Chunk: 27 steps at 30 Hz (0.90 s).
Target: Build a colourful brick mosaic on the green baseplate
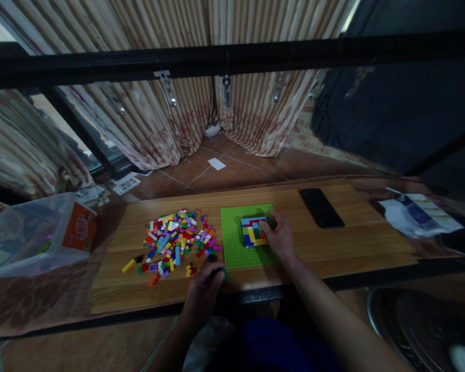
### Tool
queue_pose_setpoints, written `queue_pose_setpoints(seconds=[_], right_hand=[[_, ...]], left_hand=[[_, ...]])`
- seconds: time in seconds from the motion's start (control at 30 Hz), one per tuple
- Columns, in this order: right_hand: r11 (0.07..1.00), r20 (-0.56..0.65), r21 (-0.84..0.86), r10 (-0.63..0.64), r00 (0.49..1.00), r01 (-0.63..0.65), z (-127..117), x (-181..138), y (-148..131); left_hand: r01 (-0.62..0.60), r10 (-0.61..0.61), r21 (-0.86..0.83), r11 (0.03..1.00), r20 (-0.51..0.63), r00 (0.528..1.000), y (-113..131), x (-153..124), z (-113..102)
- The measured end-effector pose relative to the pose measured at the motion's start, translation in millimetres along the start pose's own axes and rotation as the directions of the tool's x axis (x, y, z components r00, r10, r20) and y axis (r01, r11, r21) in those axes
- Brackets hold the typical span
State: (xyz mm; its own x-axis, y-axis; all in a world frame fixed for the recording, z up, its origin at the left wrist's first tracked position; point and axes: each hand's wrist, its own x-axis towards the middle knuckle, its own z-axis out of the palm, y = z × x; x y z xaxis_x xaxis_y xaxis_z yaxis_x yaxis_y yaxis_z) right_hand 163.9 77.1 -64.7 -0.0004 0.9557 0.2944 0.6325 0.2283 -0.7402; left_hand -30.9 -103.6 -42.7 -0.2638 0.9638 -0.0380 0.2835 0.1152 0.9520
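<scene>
A green baseplate (234,243) lies on the wooden table (352,232), with a small multicoloured brick block (252,231) built on it. My right hand (281,238) rests on the plate's right side, fingers curled against the block. My left hand (205,284) sits at the table's front edge by the plate's near left corner, fingers closed round a small dark piece I cannot name. A pile of several loose coloured bricks (176,240) spreads to the left of the plate.
A black phone (321,207) lies at the back right of the table. Papers and a packet (418,213) sit at the far right. A clear plastic bin (27,232) with an orange box stands left. Curtains hang behind.
</scene>
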Motion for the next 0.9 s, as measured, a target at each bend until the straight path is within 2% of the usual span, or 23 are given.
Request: queue_pose_setpoints(seconds=[0.2, 0.33, 0.43, 0.53, 0.63, 0.73, 0.9], right_hand=[[0.999, -0.009, -0.053, -0.008, 1.000, 0.007, 3.1, -8.1, -8.8], [0.998, 0.001, -0.069, -0.011, 1.000, 0.011, 3.8, -8.3, -11.0], [0.999, -0.004, -0.044, -0.014, 1.000, 0.014, 3.8, -5.0, -7.8], [0.998, -0.011, 0.056, -0.013, 1.000, 0.014, 0.9, -1.8, -4.1], [0.987, -0.018, 0.156, -0.021, 1.000, 0.024, -8.9, 0.2, -0.9], [0.984, -0.042, 0.175, -0.026, 0.999, 0.033, -24.6, 0.6, 6.2], [0.995, -0.107, 0.061, -0.069, 0.992, 0.076, -45.6, -2.3, 28.8]], left_hand=[[-0.005, 0.005, -0.016, 1.000, -0.004, 1.000, 0.1, 2.1, -0.9], [0.035, -0.036, -0.027, 0.999, -0.014, 0.999, 1.2, 2.8, 0.2], [0.058, -0.060, -0.056, 0.997, -0.041, 0.997, -0.5, 3.1, 2.9], [0.023, -0.029, -0.096, 0.995, -0.060, 0.998, -3.3, 2.9, 5.3], [-0.005, 0.001, -0.092, 0.996, -0.047, 0.999, -5.1, 2.4, 5.5], [-0.027, 0.024, -0.063, 0.998, -0.050, 0.998, -5.6, 2.2, 4.4], [-0.016, 0.014, -0.027, 1.000, -0.043, 0.999, -3.7, 2.0, 2.7]])
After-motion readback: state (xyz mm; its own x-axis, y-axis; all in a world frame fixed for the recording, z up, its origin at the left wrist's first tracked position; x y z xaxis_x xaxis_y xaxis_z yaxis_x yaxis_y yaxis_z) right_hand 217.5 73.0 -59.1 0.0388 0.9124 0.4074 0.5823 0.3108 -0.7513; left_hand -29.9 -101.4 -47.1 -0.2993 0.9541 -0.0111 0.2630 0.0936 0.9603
